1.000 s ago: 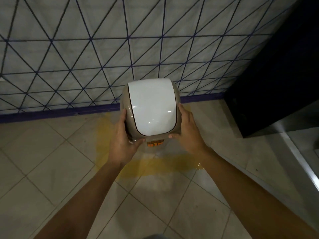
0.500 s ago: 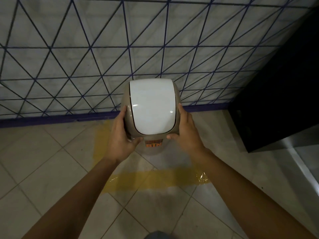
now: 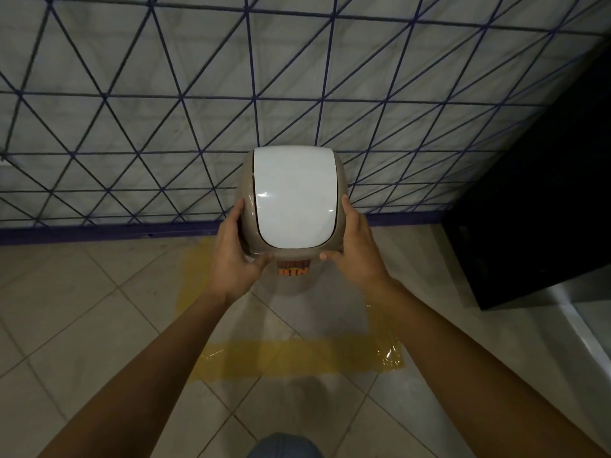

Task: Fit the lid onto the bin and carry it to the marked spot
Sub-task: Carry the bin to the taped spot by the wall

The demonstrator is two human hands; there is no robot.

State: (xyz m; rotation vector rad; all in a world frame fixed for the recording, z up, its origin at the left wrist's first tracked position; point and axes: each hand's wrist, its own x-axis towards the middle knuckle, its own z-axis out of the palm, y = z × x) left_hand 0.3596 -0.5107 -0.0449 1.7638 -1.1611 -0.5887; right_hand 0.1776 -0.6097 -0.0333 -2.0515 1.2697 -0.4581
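Note:
A small pale bin [image 3: 292, 282] with an orange "BIN" label carries its lid [image 3: 292, 200], a beige dome with a white swing flap. My left hand [image 3: 233, 251] grips the lid's left side and my right hand [image 3: 355, 249] grips its right side, thumbs on the front rim. The bin is over a spot on the floor marked by yellow tape [image 3: 297, 357], with one strip in front and another on the left. I cannot tell whether its base touches the floor.
A tiled wall with a dark triangle pattern [image 3: 165, 110] and a purple skirting stands right behind the bin. A black cabinet [image 3: 542, 193] is at the right, with a metal surface [image 3: 588, 322] beside it. Beige floor tiles lie all around.
The bin with both hands on it sits higher in the view and farther from the front tape strip. More of the floor and the tape shows now.

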